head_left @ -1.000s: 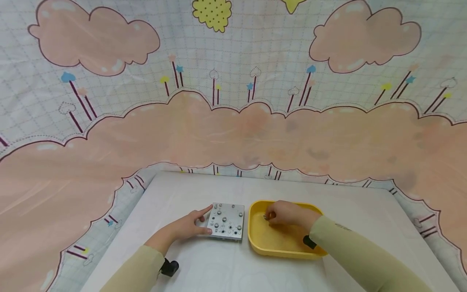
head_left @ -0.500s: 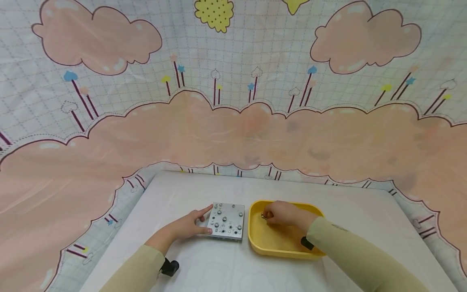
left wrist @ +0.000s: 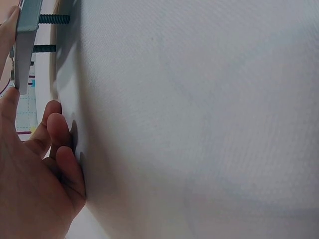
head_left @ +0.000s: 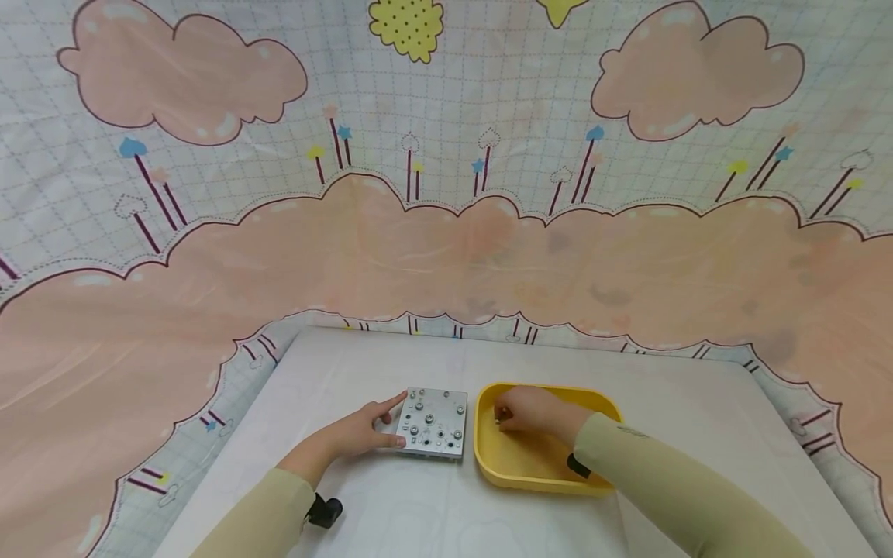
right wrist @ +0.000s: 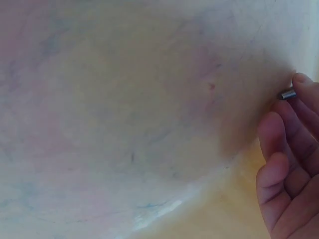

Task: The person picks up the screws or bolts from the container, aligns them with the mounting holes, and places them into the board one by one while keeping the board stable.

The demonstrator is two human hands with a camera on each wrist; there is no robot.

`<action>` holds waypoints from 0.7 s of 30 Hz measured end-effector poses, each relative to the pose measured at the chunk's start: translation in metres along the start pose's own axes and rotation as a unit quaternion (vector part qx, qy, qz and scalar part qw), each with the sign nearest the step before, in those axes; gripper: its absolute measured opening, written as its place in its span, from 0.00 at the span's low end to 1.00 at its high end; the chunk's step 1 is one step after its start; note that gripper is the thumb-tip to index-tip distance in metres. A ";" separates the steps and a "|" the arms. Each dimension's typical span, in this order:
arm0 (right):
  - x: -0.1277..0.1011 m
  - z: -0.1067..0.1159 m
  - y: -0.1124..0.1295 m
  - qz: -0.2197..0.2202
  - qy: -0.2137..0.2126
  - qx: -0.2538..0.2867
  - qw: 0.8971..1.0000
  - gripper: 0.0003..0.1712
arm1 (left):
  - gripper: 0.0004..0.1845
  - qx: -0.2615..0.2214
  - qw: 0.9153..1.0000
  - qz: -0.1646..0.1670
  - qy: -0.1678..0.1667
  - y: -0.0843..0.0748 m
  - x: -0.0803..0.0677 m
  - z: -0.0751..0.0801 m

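A square metal plate (head_left: 443, 403) with several bolts and holes lies left of centre on the table in the head view. My left hand (head_left: 354, 430) touches its left side, index finger straight to the far corner and thumb at the near one. In the left wrist view, threaded bolts (left wrist: 54, 19) stick out below the plate, and the other fingers curl beside the table surface. My right hand (head_left: 533, 408) is inside the yellow tray (head_left: 544, 485). Its fingertips pinch a small shiny metal cylinder (right wrist: 287, 93), too little of which shows to tell its kind.
The tray stands just right of the plate, with a narrow gap between them. Both are on a white-covered table (head_left: 391, 511). A patterned cloth (head_left: 446, 256) hangs behind and around the table. Each wrist carries a black camera (head_left: 325, 511).
My right hand has moved a little to the left inside the tray. The metal piece at its fingertips shows less in the head view. My left hand and the plate have stayed still.
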State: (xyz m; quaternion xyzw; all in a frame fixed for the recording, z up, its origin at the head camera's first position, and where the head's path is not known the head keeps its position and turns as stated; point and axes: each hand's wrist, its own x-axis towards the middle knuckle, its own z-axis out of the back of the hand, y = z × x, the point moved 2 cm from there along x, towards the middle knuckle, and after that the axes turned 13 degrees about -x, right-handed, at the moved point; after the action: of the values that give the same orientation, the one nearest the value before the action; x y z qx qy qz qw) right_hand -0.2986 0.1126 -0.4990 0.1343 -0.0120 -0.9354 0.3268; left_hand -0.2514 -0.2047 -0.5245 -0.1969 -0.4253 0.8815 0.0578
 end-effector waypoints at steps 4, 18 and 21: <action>0.003 0.000 0.004 0.008 -0.002 -0.023 1.000 0.06 | 0.50 0.001 1.000 -0.002 0.000 0.000 0.000 0.000; 0.012 -0.006 0.008 0.031 -0.011 -0.058 0.998 0.03 | 0.50 -0.001 1.000 -0.004 -0.001 -0.002 -0.001 0.000; 0.012 -0.006 0.009 0.025 -0.007 -0.053 0.998 0.02 | 0.50 -0.001 1.000 -0.005 -0.002 -0.003 -0.001 0.000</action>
State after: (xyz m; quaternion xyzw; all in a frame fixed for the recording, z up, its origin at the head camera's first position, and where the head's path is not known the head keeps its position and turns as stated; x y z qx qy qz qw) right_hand -0.3007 0.0983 -0.5067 0.1096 0.0316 -0.9272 0.3568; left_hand -0.2509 -0.2035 -0.5220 -0.1932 -0.4271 0.8812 0.0616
